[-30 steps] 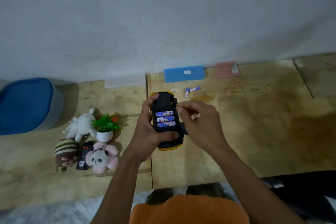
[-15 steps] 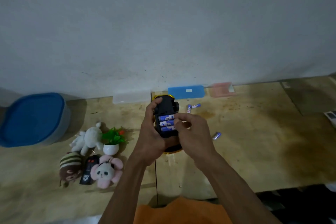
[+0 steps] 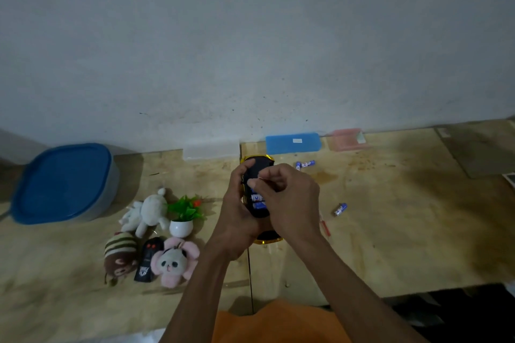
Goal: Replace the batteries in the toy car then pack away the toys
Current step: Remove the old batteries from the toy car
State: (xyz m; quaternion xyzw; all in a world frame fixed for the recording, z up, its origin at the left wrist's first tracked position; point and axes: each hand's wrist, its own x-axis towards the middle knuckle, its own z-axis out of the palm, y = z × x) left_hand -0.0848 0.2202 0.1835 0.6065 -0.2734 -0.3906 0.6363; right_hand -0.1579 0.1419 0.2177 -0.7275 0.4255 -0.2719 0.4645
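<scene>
The yellow toy car [image 3: 262, 165] is held upside down above the wooden table [image 3: 395, 237], its black underside facing me. My left hand [image 3: 235, 220] grips it from the left side. In its open compartment, blue batteries [image 3: 257, 205] show. My right hand [image 3: 292, 203] covers the compartment's upper part, its curled fingertips pinching at the top battery, which is hidden. Two loose blue batteries [image 3: 305, 164] lie behind the car, and another battery [image 3: 340, 209] lies to the right.
At the far left stands a blue-lidded tub [image 3: 64, 184]. Left of the car sit a white plush [image 3: 147, 213], a small potted plant [image 3: 182, 216], a striped brown plush [image 3: 119, 253], a black remote [image 3: 147, 259] and a pink panda plush [image 3: 174, 262]. A blue case [image 3: 292, 143] and a pink case [image 3: 345, 139] lie along the wall.
My right hand has moved from beside the car onto the battery compartment, and its fingertips now curl over the top battery. The camera has tilted up.
</scene>
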